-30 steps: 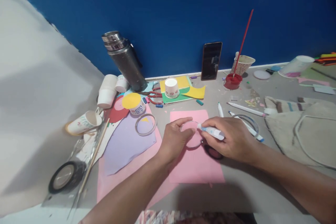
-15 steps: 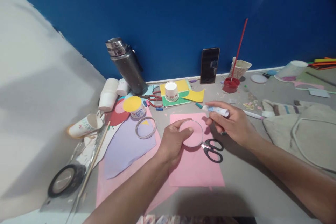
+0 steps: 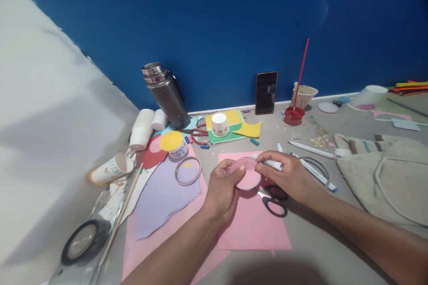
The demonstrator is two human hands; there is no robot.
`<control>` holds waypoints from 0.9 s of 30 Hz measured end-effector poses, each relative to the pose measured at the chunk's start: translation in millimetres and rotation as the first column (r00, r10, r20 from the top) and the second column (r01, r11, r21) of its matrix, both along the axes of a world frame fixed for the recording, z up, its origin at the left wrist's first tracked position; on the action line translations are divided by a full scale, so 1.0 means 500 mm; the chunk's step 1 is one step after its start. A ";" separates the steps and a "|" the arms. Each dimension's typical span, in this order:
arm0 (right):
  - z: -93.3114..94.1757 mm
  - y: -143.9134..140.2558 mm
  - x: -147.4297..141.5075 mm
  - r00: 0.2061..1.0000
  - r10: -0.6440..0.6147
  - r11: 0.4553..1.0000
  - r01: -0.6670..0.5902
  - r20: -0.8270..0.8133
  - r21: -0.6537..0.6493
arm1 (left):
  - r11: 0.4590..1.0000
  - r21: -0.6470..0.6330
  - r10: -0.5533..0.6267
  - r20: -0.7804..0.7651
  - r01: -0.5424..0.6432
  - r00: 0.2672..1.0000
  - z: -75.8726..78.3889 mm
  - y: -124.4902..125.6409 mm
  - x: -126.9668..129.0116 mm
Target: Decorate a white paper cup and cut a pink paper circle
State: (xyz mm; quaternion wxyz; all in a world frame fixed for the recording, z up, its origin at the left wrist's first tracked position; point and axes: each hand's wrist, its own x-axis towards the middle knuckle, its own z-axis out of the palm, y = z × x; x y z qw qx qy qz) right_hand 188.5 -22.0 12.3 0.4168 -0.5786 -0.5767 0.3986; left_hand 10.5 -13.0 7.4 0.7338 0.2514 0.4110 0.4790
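Note:
Between the thumb and fingers of my left hand (image 3: pixel 222 187) is a pink paper circle (image 3: pixel 250 176) with a dark outline, held above the pink sheet (image 3: pixel 252 227). My right hand (image 3: pixel 287 176) grips a white marker (image 3: pixel 272 164) close to the circle's right edge; its tip is hard to make out. Black-handled scissors (image 3: pixel 276 207) lie on the pink sheet just below the circle, partly hidden. Beyond my hands, a green marker cap (image 3: pixel 254 141) lies on the table. A grey ring (image 3: pixel 317 162) and several markers are beside my right hand.
Left are another ring (image 3: pixel 188 182), lilac paper (image 3: pixel 163 200), black tape (image 3: pixel 80 240) and paper cups (image 3: pixel 140 129). A steel flask (image 3: pixel 167 102) and a phone (image 3: pixel 266 93) stand by the blue wall. A cloth bag (image 3: pixel 394 178) lies right, a red pot (image 3: pixel 293 116) behind.
My right hand has brought the marker down and left to the circle's edge. The circle is tilted more. The whole view has shifted slightly.

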 end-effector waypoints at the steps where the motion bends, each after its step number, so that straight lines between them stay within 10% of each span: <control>1: 0.001 0.001 0.000 1.000 -0.005 1.000 0.005 0.012 0.002 | 1.000 -0.003 0.002 -0.004 -0.002 1.000 -0.001 -0.001 0.001; 15: -0.004 0.010 0.015 0.983 -0.051 0.996 0.039 0.174 0.075 | 0.945 0.318 0.102 -0.503 0.074 0.858 0.017 0.001 -0.009; 27: 0.000 -0.004 0.015 0.956 0.010 0.989 -0.053 0.292 0.138 | 0.963 0.255 0.050 -0.494 0.090 0.868 0.016 0.012 -0.014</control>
